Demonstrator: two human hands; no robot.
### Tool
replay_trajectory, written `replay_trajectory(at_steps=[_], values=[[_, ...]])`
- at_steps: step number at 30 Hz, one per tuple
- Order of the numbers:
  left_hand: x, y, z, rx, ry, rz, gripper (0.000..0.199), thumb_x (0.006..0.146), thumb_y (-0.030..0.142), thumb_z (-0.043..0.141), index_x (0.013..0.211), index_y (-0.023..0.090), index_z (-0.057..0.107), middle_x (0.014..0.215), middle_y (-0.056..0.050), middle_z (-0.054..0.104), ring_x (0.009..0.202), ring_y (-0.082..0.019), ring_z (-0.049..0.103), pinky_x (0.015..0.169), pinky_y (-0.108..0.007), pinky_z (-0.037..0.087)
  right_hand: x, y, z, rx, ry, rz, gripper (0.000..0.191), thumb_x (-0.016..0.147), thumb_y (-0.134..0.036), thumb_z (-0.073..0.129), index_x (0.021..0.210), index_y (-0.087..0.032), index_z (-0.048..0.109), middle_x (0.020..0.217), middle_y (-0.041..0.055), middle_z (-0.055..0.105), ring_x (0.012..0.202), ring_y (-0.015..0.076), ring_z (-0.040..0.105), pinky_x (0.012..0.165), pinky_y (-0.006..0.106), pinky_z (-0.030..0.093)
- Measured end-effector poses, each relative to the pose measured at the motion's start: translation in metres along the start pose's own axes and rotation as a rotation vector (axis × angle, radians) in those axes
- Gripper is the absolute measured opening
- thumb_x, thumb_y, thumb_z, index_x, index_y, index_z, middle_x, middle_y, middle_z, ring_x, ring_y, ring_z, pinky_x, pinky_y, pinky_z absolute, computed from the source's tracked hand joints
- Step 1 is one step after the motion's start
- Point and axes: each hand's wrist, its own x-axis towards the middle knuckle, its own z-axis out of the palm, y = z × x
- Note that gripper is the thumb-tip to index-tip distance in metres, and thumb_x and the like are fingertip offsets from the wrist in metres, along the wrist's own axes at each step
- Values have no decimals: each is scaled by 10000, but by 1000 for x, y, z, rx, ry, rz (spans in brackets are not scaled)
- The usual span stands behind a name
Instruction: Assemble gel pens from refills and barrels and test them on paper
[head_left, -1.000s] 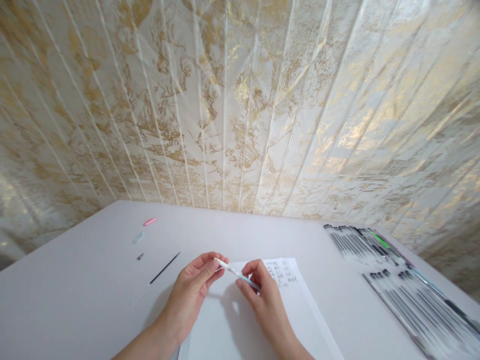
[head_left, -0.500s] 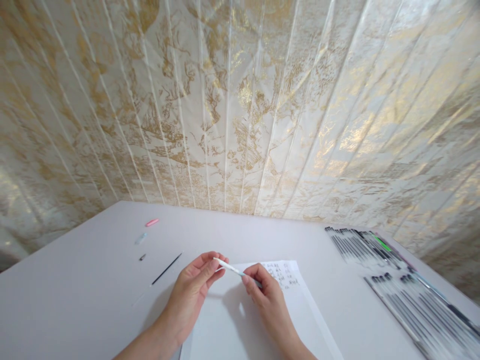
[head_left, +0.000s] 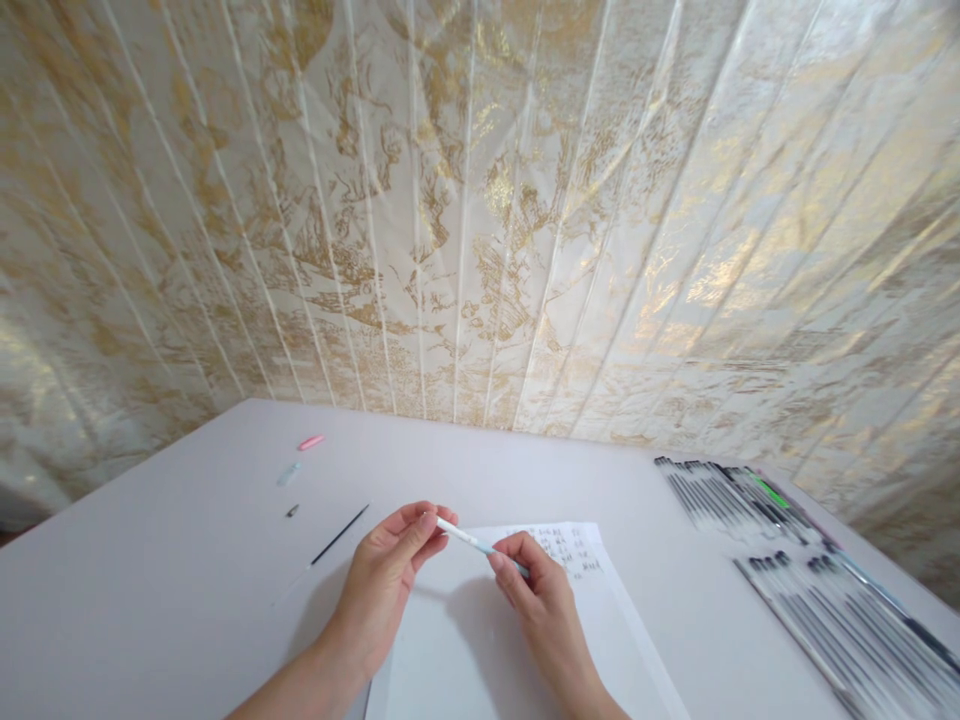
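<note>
Between my two hands is a slim pen [head_left: 466, 537] with a white barrel and a light blue part toward its right end. My left hand [head_left: 391, 575] pinches its white end between thumb and fingers. At the blue end, the thumb and fingers of my right hand [head_left: 537, 585] close round it. Below the pen lies a sheet of white paper [head_left: 450, 650] with rows of handwriting near its top right. Left of my left hand rests a dark pen refill [head_left: 340, 536] on the table.
On the table [head_left: 187, 560], a pink pen cap [head_left: 311, 442], a pale blue cap [head_left: 289, 473] and a small dark tip piece [head_left: 292, 511] lie at the left. Several refills [head_left: 705, 495] and more refills [head_left: 832, 620] lie in rows at the right. A gold-patterned curtain [head_left: 450, 220] hangs behind.
Both hands still hold the pen, which has turned slightly, with more of its light blue part showing. The whole view has shifted a little.
</note>
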Motion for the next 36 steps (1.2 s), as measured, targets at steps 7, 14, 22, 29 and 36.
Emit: replay_trajectory(at_steps=[7,14,22,29,36], values=[[-8,-1,6,-21,65,-1,240,678,345,824,780,164,704,847,-37,759,876,-164,683,791,-250,518,-4,1,6,-9,-28,33,419,852,-585,525,713,-190,547,478,-71,396,477,101,290,495,233,239],[-10,-6,5,17,51,-14,309,719,440,771,861,171,721,945,-85,774,989,-233,681,880,-331,491,-6,2,11,144,-37,57,446,813,-620,569,719,-185,543,455,-52,495,408,85,365,445,212,280],[-11,1,7,87,26,29,306,724,447,763,842,167,728,944,-99,778,1079,-271,652,943,-367,459,-6,-5,11,304,-102,251,480,798,-627,576,678,-162,593,324,-87,384,334,54,212,380,207,135],[-16,-5,8,119,-62,42,353,858,455,619,1089,202,705,1203,-111,699,1239,-266,544,980,-359,452,-4,-6,11,460,-63,292,431,775,-581,646,726,-158,578,399,-67,477,354,45,288,405,193,181],[-19,-9,7,103,-104,15,330,892,411,589,1156,231,671,1280,-90,655,1264,-249,519,1026,-367,414,-6,-7,10,498,-55,246,394,773,-534,678,727,-164,553,461,-57,513,372,41,345,407,179,216]])
